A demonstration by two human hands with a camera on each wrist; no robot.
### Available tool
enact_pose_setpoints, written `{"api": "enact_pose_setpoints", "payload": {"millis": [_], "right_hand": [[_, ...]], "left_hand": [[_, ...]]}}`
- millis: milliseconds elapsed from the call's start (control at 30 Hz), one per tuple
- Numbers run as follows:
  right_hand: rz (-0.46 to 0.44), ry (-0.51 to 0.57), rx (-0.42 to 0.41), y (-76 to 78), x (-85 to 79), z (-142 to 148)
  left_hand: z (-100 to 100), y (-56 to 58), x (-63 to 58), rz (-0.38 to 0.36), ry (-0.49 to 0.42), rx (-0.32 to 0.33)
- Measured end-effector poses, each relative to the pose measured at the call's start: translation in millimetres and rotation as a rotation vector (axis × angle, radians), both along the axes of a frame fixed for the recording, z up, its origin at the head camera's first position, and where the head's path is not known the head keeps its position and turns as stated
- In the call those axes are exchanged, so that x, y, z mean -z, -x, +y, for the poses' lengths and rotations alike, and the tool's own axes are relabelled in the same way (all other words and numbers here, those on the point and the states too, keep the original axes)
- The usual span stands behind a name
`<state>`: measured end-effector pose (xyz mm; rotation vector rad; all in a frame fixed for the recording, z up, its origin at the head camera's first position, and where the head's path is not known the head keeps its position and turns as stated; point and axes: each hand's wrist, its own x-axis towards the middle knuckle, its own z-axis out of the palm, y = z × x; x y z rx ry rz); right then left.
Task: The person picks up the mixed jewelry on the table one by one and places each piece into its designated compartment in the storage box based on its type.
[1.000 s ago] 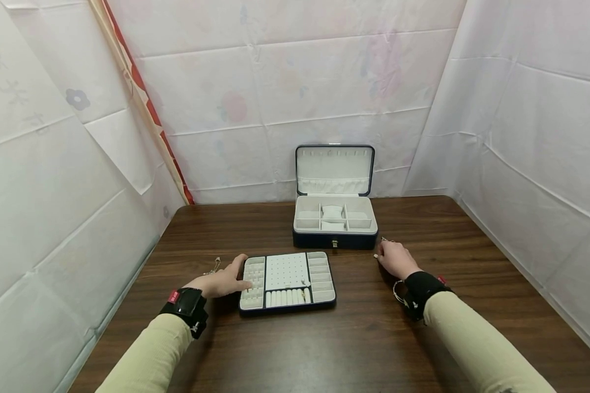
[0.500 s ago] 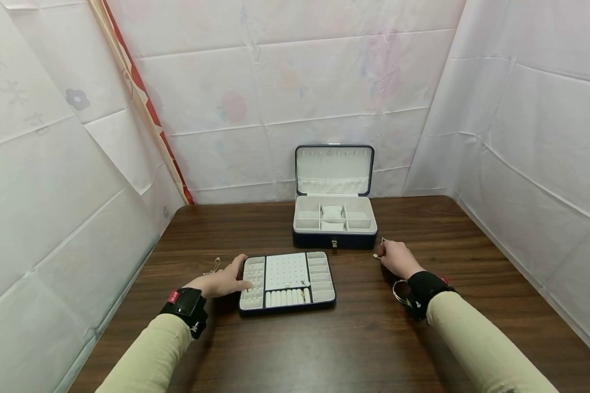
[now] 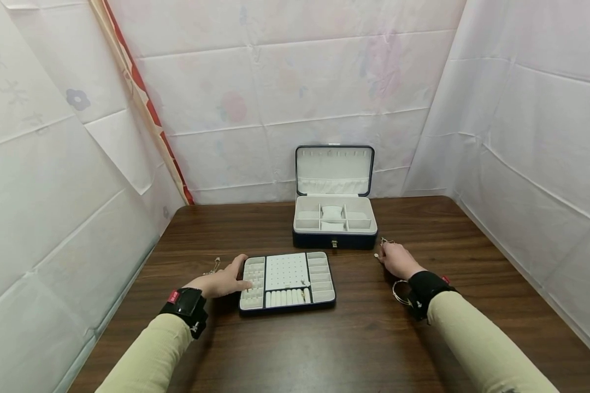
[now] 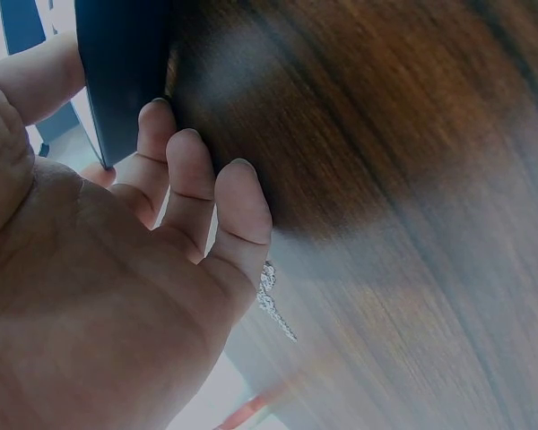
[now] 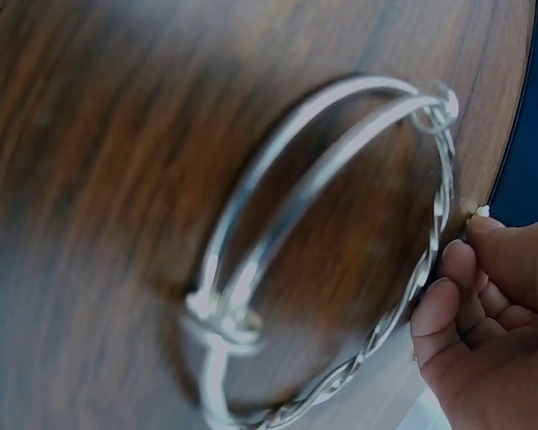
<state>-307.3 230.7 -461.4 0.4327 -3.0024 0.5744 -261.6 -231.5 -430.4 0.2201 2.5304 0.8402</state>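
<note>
Lying flat — white-lined, navy-edged tray (image 3: 286, 271)

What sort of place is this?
Probably a makeshift recording booth: white, faintly patterned sheets hang on three sides of a dark-brown wood-grain table bearing an open navy-blue jewellery box.

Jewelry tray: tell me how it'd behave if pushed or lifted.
The jewelry tray looks stiff, judging by its straight edges. Being low and broad, it likely slides rather than tips. Its open compartments could spill anything loose if tilted.
</note>
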Motion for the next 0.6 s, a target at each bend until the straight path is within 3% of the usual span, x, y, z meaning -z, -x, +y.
{"api": "enact_pose_setpoints", "payload": {"millis": [600], "right_hand": [[-0.042, 0.139, -0.065, 0.0, 0.1, 7.5]], "left_hand": [[0.1, 2.5, 2.4, -0.002, 0.015, -0.008]]}}
